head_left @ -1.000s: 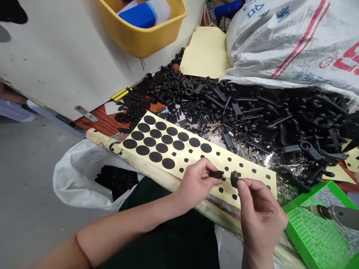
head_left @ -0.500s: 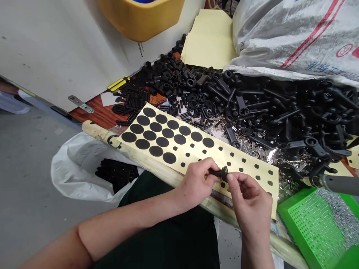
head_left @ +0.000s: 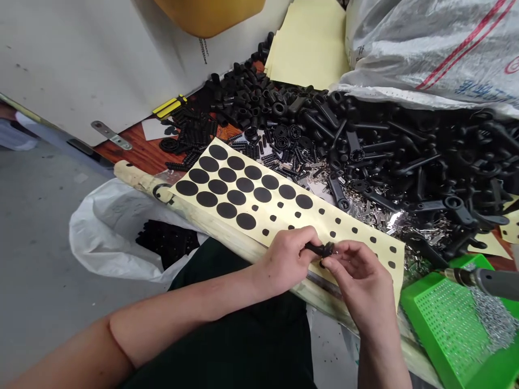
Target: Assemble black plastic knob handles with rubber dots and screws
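My left hand (head_left: 286, 258) and my right hand (head_left: 357, 275) meet over the near edge of a yellow backing sheet (head_left: 279, 213) that carries large and small black round stickers. Between their fingertips sits a small black plastic part (head_left: 320, 250). The left hand pinches its stem from the left. Fingers of the right hand press on its round head from the right. Both hands are closed on it, just above the sheet's small dots.
A big heap of black plastic levers (head_left: 405, 156) and small black bushings (head_left: 243, 102) covers the table, with shiny metal clips (head_left: 385, 219) among them. A green perforated tray (head_left: 454, 324) of screws and a power screwdriver (head_left: 486, 281) lie right. White sack (head_left: 425, 48), yellow tub (head_left: 211, 16), white bag (head_left: 121, 232).
The right hand's round black cap and the left hand's stem, apart a second ago, have been brought together into one piece. The view has drifted downward.
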{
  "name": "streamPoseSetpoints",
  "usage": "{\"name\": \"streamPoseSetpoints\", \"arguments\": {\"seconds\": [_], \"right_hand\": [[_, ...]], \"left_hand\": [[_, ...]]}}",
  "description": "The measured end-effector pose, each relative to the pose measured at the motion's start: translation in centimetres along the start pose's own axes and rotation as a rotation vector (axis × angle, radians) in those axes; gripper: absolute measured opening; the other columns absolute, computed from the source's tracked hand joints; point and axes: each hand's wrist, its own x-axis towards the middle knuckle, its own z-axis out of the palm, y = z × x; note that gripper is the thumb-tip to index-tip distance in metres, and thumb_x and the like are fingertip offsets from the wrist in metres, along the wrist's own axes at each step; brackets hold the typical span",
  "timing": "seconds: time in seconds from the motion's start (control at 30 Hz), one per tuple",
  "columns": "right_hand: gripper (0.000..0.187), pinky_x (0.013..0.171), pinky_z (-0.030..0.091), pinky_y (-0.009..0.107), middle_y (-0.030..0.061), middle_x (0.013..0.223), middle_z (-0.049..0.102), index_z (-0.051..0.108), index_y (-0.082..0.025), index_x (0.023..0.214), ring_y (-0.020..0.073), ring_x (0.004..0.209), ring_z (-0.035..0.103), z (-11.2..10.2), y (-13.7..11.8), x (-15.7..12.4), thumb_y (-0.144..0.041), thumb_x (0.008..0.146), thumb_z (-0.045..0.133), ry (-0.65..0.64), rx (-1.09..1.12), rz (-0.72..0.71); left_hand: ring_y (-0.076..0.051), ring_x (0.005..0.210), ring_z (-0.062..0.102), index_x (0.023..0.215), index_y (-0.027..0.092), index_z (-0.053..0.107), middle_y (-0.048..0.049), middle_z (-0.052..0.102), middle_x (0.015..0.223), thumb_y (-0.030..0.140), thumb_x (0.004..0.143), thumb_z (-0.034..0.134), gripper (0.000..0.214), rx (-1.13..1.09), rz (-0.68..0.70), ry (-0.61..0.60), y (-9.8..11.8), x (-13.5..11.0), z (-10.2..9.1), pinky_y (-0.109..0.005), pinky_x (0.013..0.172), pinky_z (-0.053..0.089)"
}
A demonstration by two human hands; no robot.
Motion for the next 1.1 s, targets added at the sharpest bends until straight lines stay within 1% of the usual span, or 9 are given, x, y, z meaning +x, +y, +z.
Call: {"name": "streamPoseSetpoints", "arguments": {"seconds": [0.17, 0.27, 0.37, 0.47, 0.63, 0.7, 0.8, 1.0, 1.1], "right_hand": [[0.034, 0.072, 0.061, 0.035, 0.0085, 0.083, 0.075, 0.073, -0.018, 0.087, 0.0196, 0.07, 0.071, 0.1, 0.4, -0.3, -0.039, 0.06, 0.079, 0.06, -0.042, -0.013], [0.034, 0.072, 0.062, 0.038, 0.0104, 0.087, 0.076, 0.074, -0.018, 0.087, 0.0226, 0.071, 0.072, -0.2, 0.4, -0.4, -0.041, 0.062, 0.079, 0.047, -0.12, -0.035], [0.031, 0.07, 0.062, 0.037, 0.0091, 0.083, 0.076, 0.075, -0.019, 0.083, 0.0224, 0.068, 0.072, -0.6, -0.2, -0.1, -0.041, 0.061, 0.078, 0.012, -0.185, -0.055], [0.028, 0.065, 0.063, 0.034, 0.0076, 0.078, 0.076, 0.075, -0.019, 0.078, 0.0211, 0.064, 0.072, -0.9, -0.8, 0.3, -0.039, 0.059, 0.078, -0.036, -0.178, -0.037], [0.024, 0.064, 0.062, 0.031, 0.0059, 0.075, 0.076, 0.075, -0.019, 0.078, 0.019, 0.062, 0.071, -1.4, -1.3, 1.0, -0.036, 0.061, 0.077, -0.157, -0.226, -0.028], [0.024, 0.065, 0.062, 0.031, 0.0053, 0.076, 0.075, 0.074, -0.019, 0.079, 0.019, 0.063, 0.071, -1.5, -1.3, 1.1, -0.036, 0.062, 0.076, -0.177, -0.261, -0.059], [0.024, 0.065, 0.062, 0.031, 0.0054, 0.078, 0.076, 0.074, -0.02, 0.081, 0.0192, 0.065, 0.071, -1.8, -1.1, 1.1, -0.036, 0.064, 0.076, -0.161, -0.325, -0.105], [0.028, 0.066, 0.062, 0.034, 0.0069, 0.078, 0.076, 0.074, -0.019, 0.08, 0.021, 0.065, 0.072, -1.8, -0.9, 1.1, -0.04, 0.062, 0.076, -0.181, -0.312, -0.058], [0.028, 0.065, 0.062, 0.034, 0.0072, 0.078, 0.075, 0.074, -0.019, 0.079, 0.0214, 0.064, 0.072, -1.7, -1.0, 1.0, -0.041, 0.062, 0.076, -0.139, -0.342, -0.101]], "left_hand": [[-0.008, 0.059, 0.054, 0.072, 0.017, 0.054, 0.0034, 0.059, 0.066, -0.001, 0.073, 0.05, 0.018, -0.007, 0.015, -0.004, -0.2, 0.0, -0.1, -0.017, 0.053, 0.041], [-0.008, 0.057, 0.053, 0.072, 0.017, 0.052, 0.0036, 0.057, 0.064, -0.001, 0.072, 0.049, 0.018, 0.027, 0.081, 0.004, -0.4, -0.1, -0.1, -0.017, 0.053, 0.04], [-0.009, 0.056, 0.052, 0.074, 0.017, 0.051, 0.0033, 0.054, 0.062, 0.001, 0.075, 0.047, 0.017, 0.105, 0.167, -0.002, -0.6, -0.2, -0.1, -0.018, 0.052, 0.041], [-0.011, 0.06, 0.055, 0.078, 0.017, 0.051, 0.001, 0.056, 0.065, 0.001, 0.077, 0.043, 0.018, 0.17, 0.228, -0.003, -0.6, -0.3, 0.0, -0.021, 0.056, 0.044], [-0.012, 0.058, 0.053, 0.077, 0.016, 0.049, -0.0006, 0.056, 0.064, -0.001, 0.077, 0.04, 0.019, 0.224, 0.301, -0.015, -0.6, -0.3, -0.1, -0.022, 0.054, 0.043], [-0.012, 0.058, 0.052, 0.077, 0.017, 0.048, 0.0001, 0.055, 0.064, -0.001, 0.077, 0.039, 0.02, 0.236, 0.305, -0.024, -0.7, -0.3, -0.1, -0.022, 0.053, 0.042], [-0.012, 0.057, 0.051, 0.078, 0.017, 0.048, 0.0007, 0.054, 0.063, 0.0, 0.077, 0.039, 0.02, 0.239, 0.309, -0.032, -0.8, -0.3, -0.1, -0.022, 0.053, 0.041], [-0.012, 0.057, 0.05, 0.077, 0.018, 0.048, 0.0013, 0.053, 0.062, -0.001, 0.075, 0.039, 0.021, 0.221, 0.289, -0.042, -0.7, -0.2, -0.2, -0.022, 0.053, 0.041], [-0.011, 0.058, 0.052, 0.077, 0.018, 0.049, 0.0018, 0.054, 0.064, 0.001, 0.075, 0.042, 0.018, 0.184, 0.247, -0.063, -0.6, -0.2, -0.3, -0.022, 0.054, 0.042]]}}
